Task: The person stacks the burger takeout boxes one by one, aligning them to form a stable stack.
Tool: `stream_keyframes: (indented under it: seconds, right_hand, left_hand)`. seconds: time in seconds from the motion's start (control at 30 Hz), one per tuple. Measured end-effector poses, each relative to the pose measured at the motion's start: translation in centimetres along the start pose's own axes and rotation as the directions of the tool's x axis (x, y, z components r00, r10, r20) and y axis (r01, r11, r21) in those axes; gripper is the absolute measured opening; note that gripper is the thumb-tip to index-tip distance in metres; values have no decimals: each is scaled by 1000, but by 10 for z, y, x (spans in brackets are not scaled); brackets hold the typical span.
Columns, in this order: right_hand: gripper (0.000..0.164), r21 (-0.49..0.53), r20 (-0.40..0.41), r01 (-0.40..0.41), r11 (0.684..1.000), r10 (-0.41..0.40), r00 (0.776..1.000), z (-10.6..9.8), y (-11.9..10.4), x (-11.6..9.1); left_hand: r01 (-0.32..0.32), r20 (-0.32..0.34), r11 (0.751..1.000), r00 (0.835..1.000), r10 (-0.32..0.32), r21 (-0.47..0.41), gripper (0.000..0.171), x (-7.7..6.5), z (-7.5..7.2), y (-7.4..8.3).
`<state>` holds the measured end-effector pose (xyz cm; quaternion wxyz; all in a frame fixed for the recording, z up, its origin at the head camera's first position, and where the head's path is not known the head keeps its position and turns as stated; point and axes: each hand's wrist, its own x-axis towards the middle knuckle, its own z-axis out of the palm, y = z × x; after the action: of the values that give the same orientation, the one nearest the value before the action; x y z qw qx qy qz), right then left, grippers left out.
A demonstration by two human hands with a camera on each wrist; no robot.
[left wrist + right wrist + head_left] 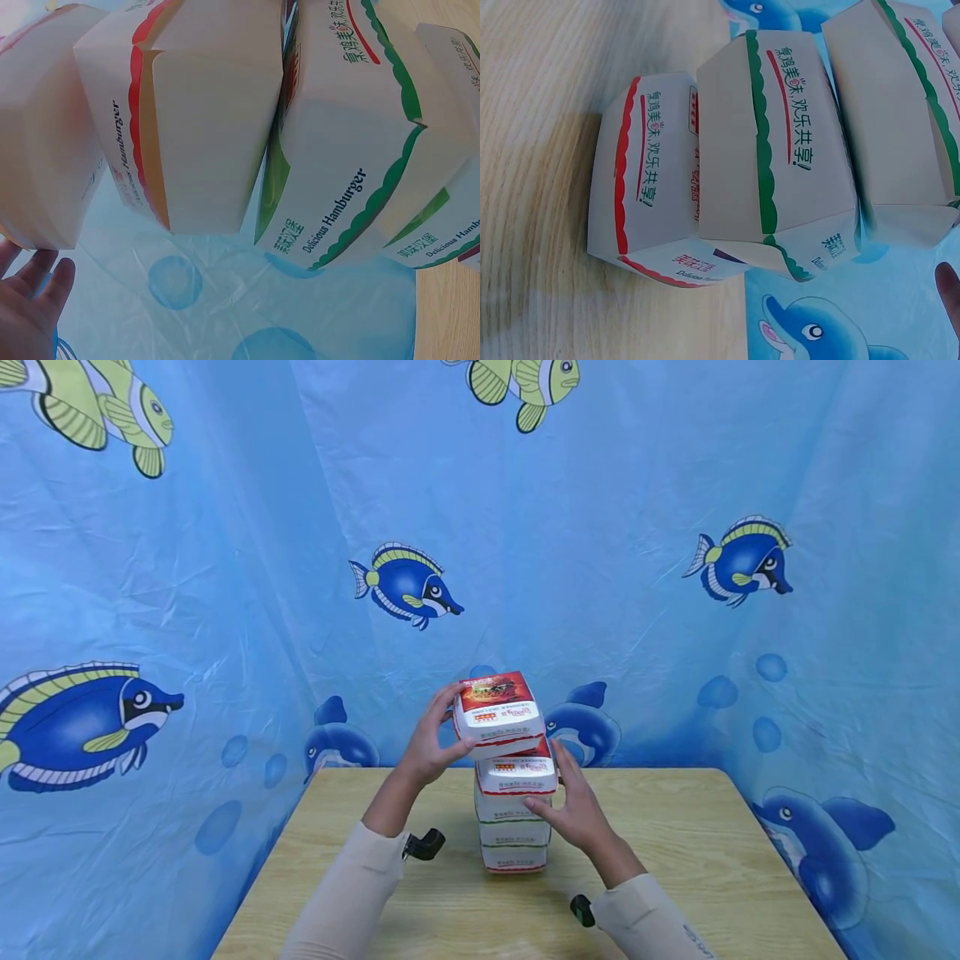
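Several white cardboard hamburger boxes are stacked on the table, some with red trim and some with green. My left hand point(431, 747) grips the topmost hamburger box point(498, 714) at its left side, thumb in front. That box has a red lid with a burger picture and is slightly tilted, offset left over the box below. My right hand point(581, 806) holds the red-trimmed second box point(517, 775) at its right side, thumb across its lower front. In the left wrist view, fingers point(52, 289) touch the top box point(45, 142). Only a right fingertip point(949, 289) shows in the right wrist view.
Beneath the held boxes stand green-trimmed boxes point(513, 833) and a red-trimmed bottom box point(514, 859). The light wooden table point(675, 843) ends at a blue curtain point(600, 568) printed with fish and dolphins. Black wrist-worn devices point(425, 844) show by both sleeves.
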<state>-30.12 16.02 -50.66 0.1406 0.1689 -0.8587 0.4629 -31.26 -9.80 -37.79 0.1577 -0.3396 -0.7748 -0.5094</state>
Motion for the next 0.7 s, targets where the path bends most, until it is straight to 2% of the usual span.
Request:
stream_keyframes:
  seconds: [0.2,0.27,0.5,0.7]
  right_hand:
    - [103,11,-8,32,999,-32,999,-1,1,0]
    - [103,12,-10,39,999,-39,999,-2,1,0]
    - [100,16,-15,29,999,-29,999,0,0,-2]
    - [98,29,-12,17,999,-17,1000,3,0,-1]
  left_hand:
    - [-14,16,1000,1000,13,13,82,4,9,-28]
    - [-20,20,1000,1000,20,20,85,4,10,-33]
    - [-41,34,999,999,42,-15,80,3,12,-36]
    - [-28,53,1000,998,28,3,83,4,17,-35]
